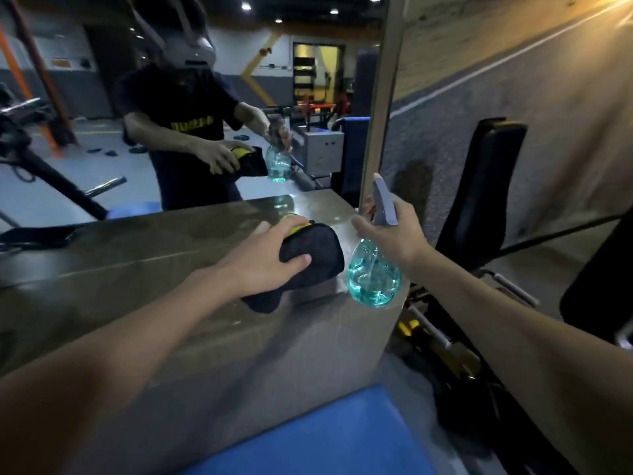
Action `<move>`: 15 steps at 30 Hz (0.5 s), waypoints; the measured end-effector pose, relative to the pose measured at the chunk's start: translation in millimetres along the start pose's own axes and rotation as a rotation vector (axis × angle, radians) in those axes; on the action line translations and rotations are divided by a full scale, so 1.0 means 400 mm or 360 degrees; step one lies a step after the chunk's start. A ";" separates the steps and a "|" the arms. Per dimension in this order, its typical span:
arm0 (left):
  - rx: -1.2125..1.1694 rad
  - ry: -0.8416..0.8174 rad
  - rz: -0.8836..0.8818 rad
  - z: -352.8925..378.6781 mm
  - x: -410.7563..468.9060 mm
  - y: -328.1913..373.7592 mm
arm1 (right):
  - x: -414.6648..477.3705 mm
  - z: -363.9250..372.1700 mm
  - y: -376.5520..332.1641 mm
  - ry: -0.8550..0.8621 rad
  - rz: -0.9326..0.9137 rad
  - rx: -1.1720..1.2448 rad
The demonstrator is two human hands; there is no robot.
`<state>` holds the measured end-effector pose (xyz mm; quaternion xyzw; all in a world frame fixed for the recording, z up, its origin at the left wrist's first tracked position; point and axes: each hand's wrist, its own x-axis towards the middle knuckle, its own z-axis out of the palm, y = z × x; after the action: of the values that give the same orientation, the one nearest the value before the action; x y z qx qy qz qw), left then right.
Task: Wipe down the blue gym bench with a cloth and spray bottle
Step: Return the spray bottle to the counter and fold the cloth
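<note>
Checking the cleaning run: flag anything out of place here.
The dark cloth under the left hand is on the metal ledge, not the blue bench. The right hand holds the spray bottle.

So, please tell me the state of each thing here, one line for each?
left hand: pressing the cloth
cloth: folded, lying on the metal ledge
right hand: gripping the spray bottle
spray bottle: held up, partly filled with blue liquid
blue bench: uncovered

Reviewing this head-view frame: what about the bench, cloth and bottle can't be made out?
- Blue bench: cut off by the bottom edge; only a corner shows.
- Cloth: partly covered by the left hand.
- Spray bottle: trigger hidden behind the right hand.
- Shirt lettering in the mirror: blurred.
</note>
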<state>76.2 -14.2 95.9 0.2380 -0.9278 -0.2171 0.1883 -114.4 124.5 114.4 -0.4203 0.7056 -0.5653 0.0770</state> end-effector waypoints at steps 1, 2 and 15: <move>-0.0010 -0.0007 0.0004 0.009 0.031 -0.010 | 0.026 0.005 0.013 0.0026 0.0014 0.0008; -0.0025 -0.0015 0.0008 0.018 0.059 -0.022 | 0.053 0.010 0.030 0.0059 0.0031 0.0007; -0.0103 -0.0225 -0.0181 0.115 0.226 -0.149 | 0.165 0.063 0.253 -0.0131 0.0098 -0.0394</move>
<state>3.2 -94.5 50.3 0.2682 -0.9163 -0.2735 0.1172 -192.6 61.9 42.5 -0.4275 0.7788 -0.4535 0.0709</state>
